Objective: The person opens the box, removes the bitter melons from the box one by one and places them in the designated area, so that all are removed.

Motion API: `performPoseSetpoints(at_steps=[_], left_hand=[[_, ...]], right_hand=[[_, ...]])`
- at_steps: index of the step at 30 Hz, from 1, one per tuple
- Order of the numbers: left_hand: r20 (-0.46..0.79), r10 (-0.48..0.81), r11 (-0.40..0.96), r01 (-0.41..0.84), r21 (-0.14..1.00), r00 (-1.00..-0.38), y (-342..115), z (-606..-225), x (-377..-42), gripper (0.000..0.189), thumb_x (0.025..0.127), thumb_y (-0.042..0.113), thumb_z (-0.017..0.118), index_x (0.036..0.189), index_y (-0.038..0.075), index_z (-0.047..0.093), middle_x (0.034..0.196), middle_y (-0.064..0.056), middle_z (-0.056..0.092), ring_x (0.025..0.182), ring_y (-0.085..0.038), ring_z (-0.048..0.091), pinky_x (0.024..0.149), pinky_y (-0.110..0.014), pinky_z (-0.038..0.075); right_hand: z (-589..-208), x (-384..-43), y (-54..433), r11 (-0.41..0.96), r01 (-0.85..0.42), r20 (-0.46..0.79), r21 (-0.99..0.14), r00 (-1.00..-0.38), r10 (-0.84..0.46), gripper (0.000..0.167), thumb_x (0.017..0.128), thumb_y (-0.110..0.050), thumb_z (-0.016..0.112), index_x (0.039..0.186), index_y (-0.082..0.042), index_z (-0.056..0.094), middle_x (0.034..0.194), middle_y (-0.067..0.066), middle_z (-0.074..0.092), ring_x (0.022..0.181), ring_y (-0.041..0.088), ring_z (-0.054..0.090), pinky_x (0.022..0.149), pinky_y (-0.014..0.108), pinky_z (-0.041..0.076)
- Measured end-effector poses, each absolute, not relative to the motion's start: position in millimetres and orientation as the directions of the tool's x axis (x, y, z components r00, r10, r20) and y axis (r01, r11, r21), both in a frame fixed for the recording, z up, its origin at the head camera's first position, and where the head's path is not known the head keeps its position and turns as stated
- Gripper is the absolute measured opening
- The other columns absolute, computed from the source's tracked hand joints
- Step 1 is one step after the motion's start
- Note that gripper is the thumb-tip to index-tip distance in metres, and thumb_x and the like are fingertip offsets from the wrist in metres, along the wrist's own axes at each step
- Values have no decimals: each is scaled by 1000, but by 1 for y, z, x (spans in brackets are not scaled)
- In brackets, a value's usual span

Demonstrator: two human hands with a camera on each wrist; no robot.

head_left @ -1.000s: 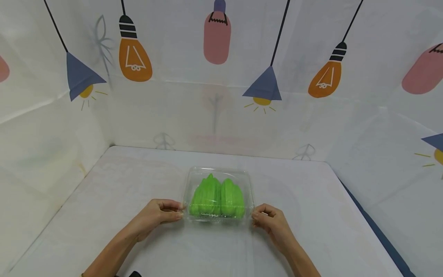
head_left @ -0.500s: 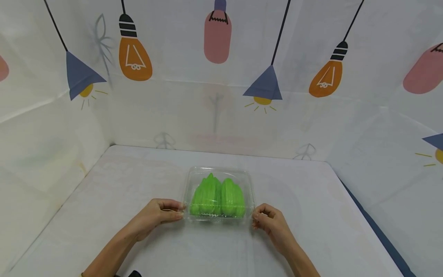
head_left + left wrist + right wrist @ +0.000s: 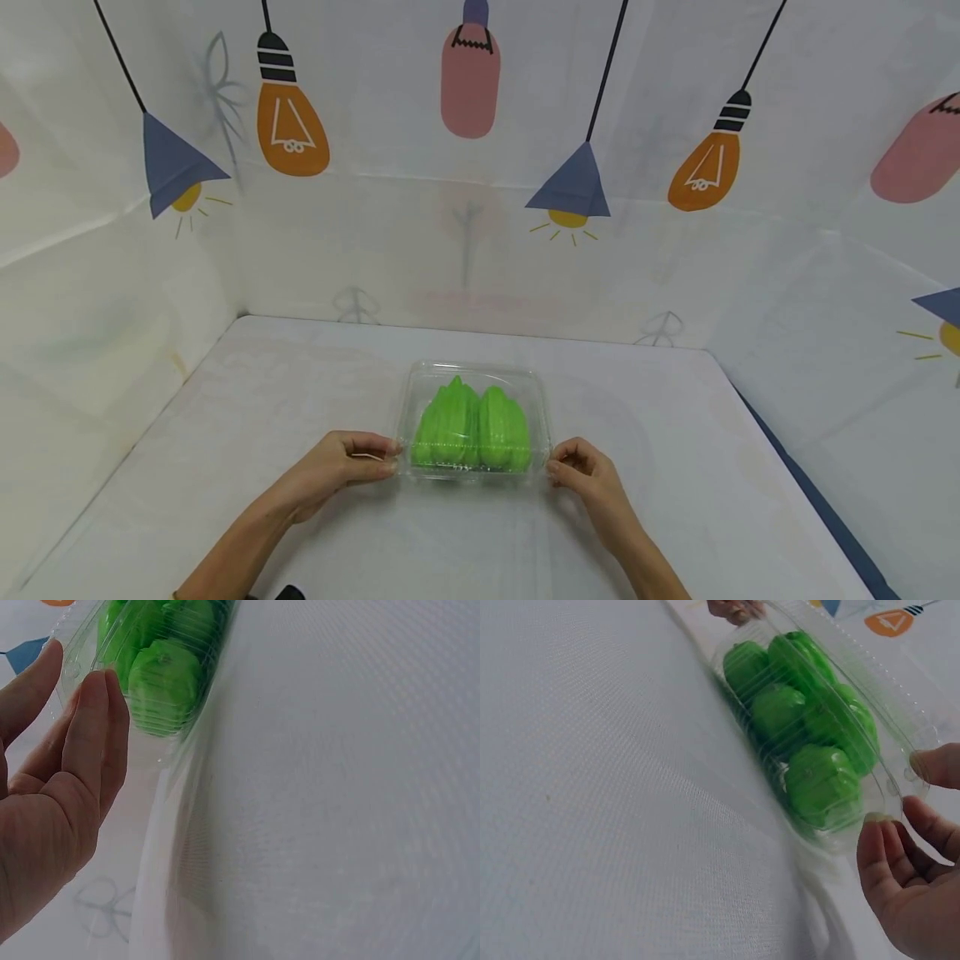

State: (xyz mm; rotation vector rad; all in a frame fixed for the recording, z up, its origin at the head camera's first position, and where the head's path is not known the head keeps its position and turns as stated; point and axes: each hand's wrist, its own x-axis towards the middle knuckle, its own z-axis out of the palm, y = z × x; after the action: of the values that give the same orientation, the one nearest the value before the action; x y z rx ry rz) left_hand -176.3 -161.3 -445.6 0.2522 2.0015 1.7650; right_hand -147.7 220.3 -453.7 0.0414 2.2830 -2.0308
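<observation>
A clear plastic clamshell box with its lid down lies on the white table. Inside it are several bright green, ridged, gourd-like pieces, also seen through the box wall in both wrist views. At the box's front left corner, my left hand pinches the rim between thumb and fingers. My right hand has its thumb on the rim at the front right corner and its fingers curled below, pinching the edge. The right wrist view shows small round snaps on the rim near that thumb.
White cloth walls printed with lamps and bulbs enclose the table at the back and both sides. A small dark object shows at the bottom edge, near my left forearm. A blue strip runs along the table's right edge.
The box and my left hand stay in place. My right hand has shifted very slightly, and the finger seen below its thumb earlier is now out of sight.
</observation>
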Motion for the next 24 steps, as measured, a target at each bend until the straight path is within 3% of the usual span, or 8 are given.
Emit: performPoseSetpoints(at_steps=[9, 18, 24], left_hand=[[-199, 476, 149, -145, 978, -857, -164, -444, -177, 52, 88, 18, 75, 129, -9, 58, 127, -18, 65, 100, -11, 67, 85, -25, 57], [-201, 422, 157, -147, 977, -884, -160, -449, -177, 50, 85, 17, 78, 124, -9, 62, 115, -10, 69, 97, -11, 66, 82, -25, 57], [-194, 401, 133, -153, 979, -895, -157, -450, -177, 46, 87, 13, 75, 123, -12, 61, 115, -14, 69, 94, -9, 66, 82, -24, 57]], right_hand=[[-450, -145, 218, 250, -7, 16, -968, -999, 36, 20, 86, -13, 73, 98, -1, 63, 96, 6, 63, 88, 14, 61, 78, 25, 50], [-444, -143, 216, 220, 35, -15, -975, -996, 89, 19, 88, -12, 72, 99, 1, 64, 94, 4, 64, 84, 14, 60, 76, 27, 52], [-440, -143, 216, 164, 60, -50, -985, -997, 66, 22, 90, -14, 69, 101, 3, 62, 87, 6, 64, 76, 14, 58, 69, 28, 52]])
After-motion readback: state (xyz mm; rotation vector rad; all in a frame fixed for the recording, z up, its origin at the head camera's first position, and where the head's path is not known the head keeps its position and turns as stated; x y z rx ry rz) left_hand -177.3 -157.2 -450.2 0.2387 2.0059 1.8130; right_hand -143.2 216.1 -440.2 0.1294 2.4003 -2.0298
